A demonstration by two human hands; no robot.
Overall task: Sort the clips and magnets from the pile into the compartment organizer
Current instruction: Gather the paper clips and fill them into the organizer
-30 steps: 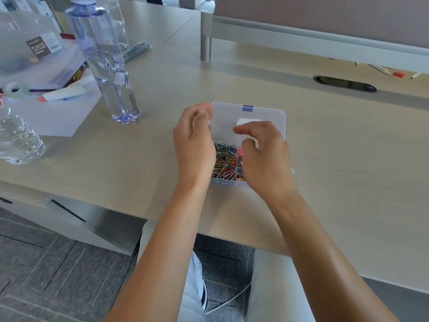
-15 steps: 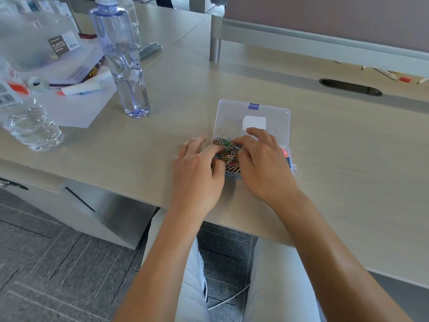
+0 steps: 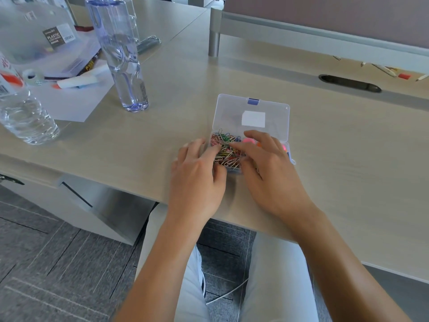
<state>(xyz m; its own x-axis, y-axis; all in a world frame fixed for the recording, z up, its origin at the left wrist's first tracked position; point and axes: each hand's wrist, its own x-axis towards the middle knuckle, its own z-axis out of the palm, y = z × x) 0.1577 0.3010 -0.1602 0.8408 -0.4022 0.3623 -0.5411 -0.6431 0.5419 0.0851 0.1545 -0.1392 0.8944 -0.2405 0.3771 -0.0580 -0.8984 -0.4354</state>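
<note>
The paper clips [image 3: 226, 151] sat heaped in the left compartment of the compartment organizer [image 3: 251, 133], a small clear box near the front edge of the desk [image 3: 348, 159], its lid [image 3: 253, 115] thrown open and lying back on the far side. And there were far too many clips to count, a tangled mound of colours and bare metal. To their right, something pink [image 3: 249, 141] and a sliver of orange peeked out past the fingers, likely magnets, at least two, the rest hidden.

The left hand [image 3: 197, 175] was down at the box's left wall, fingers loosely curled with the tips in among the clips. Whether it had pinched any, I couldn't tell. The right hand [image 3: 267, 170] lay over the right half, forefinger stretched across to the heap, the other fingers relaxed and spread, gripping nothing I could see.

By my read, the step was settling the clips into their section. Best done with light strokes toward the left wall, steadying the box with the other hand, since linked clips drag neighbours over the divider.

Further out to the far left: two water bottles, a tall clear one [image 3: 120, 54] and a squat one [image 3: 23, 112], on or beside one sheet of paper [image 3: 72, 103].
</note>
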